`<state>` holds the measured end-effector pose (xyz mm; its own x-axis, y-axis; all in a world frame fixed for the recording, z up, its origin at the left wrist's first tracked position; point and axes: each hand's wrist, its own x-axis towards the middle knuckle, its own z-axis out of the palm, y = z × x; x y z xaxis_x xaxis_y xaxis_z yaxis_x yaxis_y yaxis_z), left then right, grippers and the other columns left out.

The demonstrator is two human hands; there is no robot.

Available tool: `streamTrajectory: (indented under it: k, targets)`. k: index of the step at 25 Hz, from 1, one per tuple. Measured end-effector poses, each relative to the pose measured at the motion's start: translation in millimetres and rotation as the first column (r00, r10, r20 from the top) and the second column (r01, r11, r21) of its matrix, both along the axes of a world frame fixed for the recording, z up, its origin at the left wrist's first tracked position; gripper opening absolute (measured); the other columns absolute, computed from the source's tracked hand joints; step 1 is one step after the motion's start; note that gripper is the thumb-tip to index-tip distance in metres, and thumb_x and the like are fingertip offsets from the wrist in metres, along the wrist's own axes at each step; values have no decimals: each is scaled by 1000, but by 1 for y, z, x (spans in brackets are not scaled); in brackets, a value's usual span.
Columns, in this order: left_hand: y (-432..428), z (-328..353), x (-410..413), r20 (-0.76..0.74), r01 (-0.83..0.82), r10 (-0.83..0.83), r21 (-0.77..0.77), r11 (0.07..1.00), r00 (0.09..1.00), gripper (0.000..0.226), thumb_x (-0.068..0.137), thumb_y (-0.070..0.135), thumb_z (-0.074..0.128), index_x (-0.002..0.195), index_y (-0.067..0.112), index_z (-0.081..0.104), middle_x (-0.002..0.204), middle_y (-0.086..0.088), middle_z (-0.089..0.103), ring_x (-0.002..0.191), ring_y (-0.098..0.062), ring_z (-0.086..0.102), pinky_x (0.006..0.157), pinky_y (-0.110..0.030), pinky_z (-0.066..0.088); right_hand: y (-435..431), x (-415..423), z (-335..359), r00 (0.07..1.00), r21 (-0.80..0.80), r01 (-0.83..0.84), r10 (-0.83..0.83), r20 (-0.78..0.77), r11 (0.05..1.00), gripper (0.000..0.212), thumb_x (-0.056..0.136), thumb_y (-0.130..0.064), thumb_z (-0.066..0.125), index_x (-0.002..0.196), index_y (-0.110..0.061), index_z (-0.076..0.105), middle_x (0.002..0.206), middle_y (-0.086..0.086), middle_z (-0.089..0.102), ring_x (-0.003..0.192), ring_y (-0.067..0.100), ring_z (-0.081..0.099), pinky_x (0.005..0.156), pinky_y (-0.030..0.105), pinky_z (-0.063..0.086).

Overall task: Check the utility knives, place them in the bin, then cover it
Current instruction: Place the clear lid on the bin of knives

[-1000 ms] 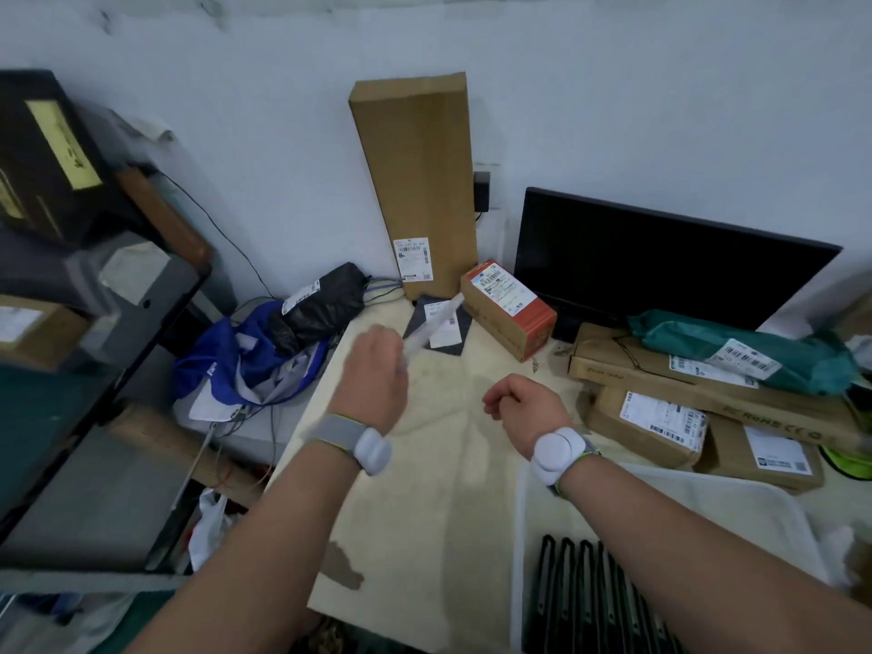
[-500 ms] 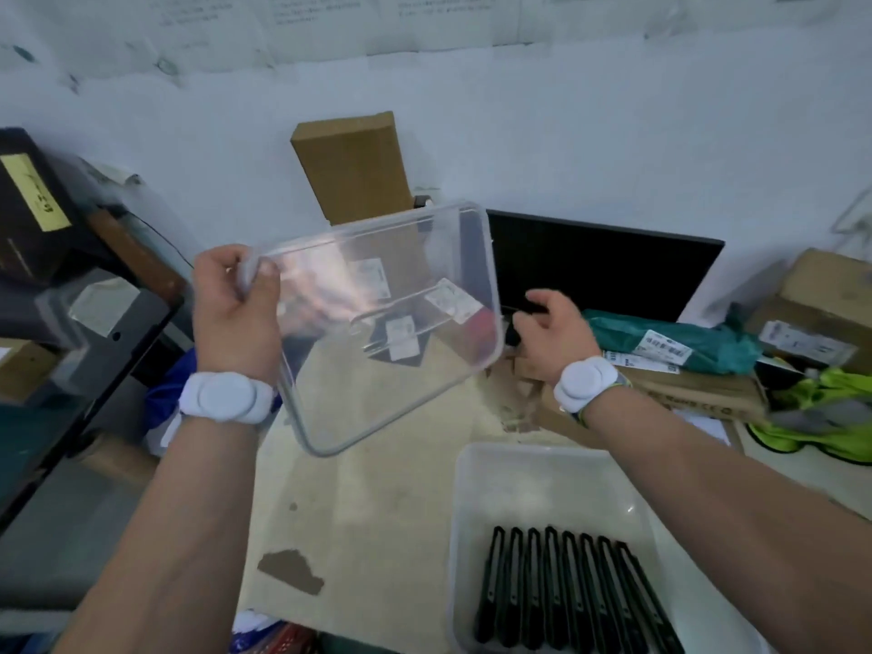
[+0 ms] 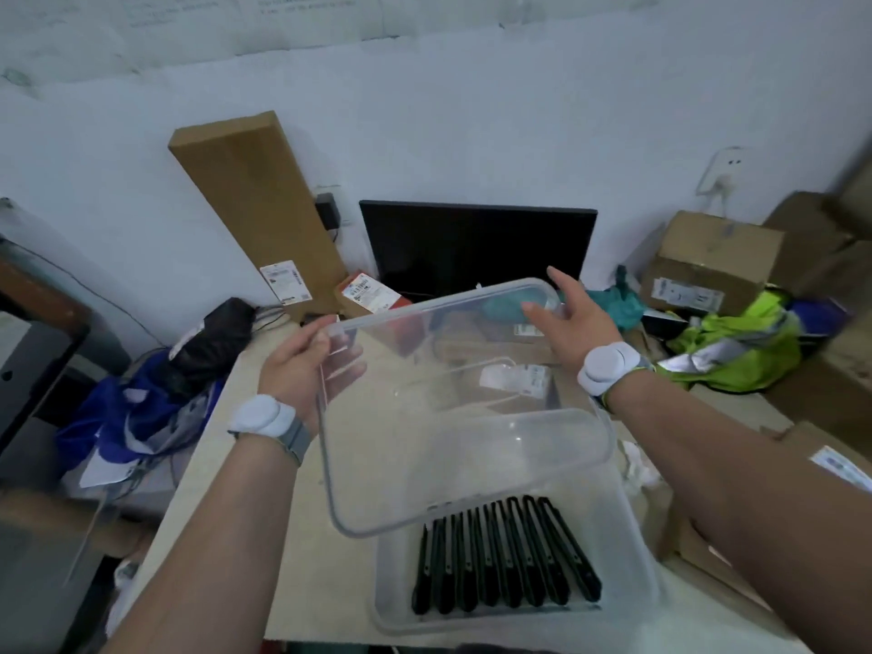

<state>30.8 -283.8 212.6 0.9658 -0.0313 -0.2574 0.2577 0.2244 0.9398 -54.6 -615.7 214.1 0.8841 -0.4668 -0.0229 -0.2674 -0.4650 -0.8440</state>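
A clear plastic lid (image 3: 453, 431) hangs tilted in the air above the far half of the clear bin (image 3: 627, 549). My left hand (image 3: 306, 365) grips the lid's far left corner, thumb on top and fingers underneath. My right hand (image 3: 566, 318) is at the lid's far right corner with fingers spread, touching or just short of the rim. Several black utility knives (image 3: 505, 554) lie side by side in a row on the bin's floor. The bin sits at the near edge of the beige table (image 3: 245, 455).
A black monitor (image 3: 476, 247) and a tall cardboard box (image 3: 259, 210) lean on the back wall. Cardboard boxes (image 3: 708, 262) and a lime-green garment (image 3: 736, 342) crowd the right. A blue bag (image 3: 137, 417) and a black pouch (image 3: 207, 342) lie left of the table.
My left hand has brought the lid down and to the right, from chest height to above the bin. My right hand has moved from the boxes to the lid's far right corner.
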Motion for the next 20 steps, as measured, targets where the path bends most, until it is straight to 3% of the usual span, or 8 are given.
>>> streamTrajectory:
  k: [3, 5, 7, 10, 16, 20]
  targets:
    - [-14, -37, -8, -105, 55, -43, 109, 993, 994, 23, 106, 14, 54, 115, 19, 75, 118, -6, 76, 112, -23, 72, 89, -42, 59, -16, -23, -25, 992, -6, 67, -67, -107, 998, 60, 88, -59, 62, 141, -36, 48, 131, 2, 64, 109, 23, 62, 83, 26, 45]
    - [-23, -59, -21, -133, 103, -73, 236, 966, 989, 20, 103, 22, 59, 110, 26, 78, 117, 4, 77, 114, -15, 69, 88, -36, 54, -23, -38, -42, 985, -50, 76, -83, -154, 996, 57, 90, -58, 61, 138, -30, 50, 125, 4, 67, 99, 23, 61, 80, 26, 43]
    - [-25, -80, -30, -119, 107, -70, 345, 933, 990, 18, 99, 26, 65, 109, 28, 80, 115, 6, 77, 110, -16, 67, 84, -35, 54, -27, -50, -62, 974, -72, 79, -92, -208, 994, 59, 89, -58, 60, 137, -24, 50, 124, 6, 67, 103, 27, 63, 82, 30, 47]
    - [-23, -103, -39, -67, 107, -85, 502, 858, 994, 17, 96, 21, 69, 108, 21, 81, 114, -3, 76, 110, -26, 68, 100, -41, 55, -26, -64, -86, 946, -73, 25, -47, -322, 997, 61, 91, -56, 60, 135, -15, 49, 123, 12, 66, 109, 32, 62, 82, 31, 46]
    - [-17, -123, -60, -103, 168, -132, 588, 791, 986, 19, 98, 22, 63, 109, 20, 79, 114, -5, 75, 108, -28, 68, 102, -39, 52, -22, -75, -105, 915, -98, 14, -52, -400, 995, 55, 91, -53, 60, 123, -9, 49, 119, 13, 65, 95, 29, 60, 75, 29, 42]
    - [-13, -125, -59, -118, 211, -175, 596, 775, 977, 19, 89, 37, 60, 98, 38, 76, 104, 1, 75, 102, -29, 68, 92, -52, 59, -14, -77, -107, 925, -80, -6, -25, -379, 997, 64, 92, -57, 58, 140, -18, 43, 134, 11, 60, 117, 33, 59, 82, 26, 37]
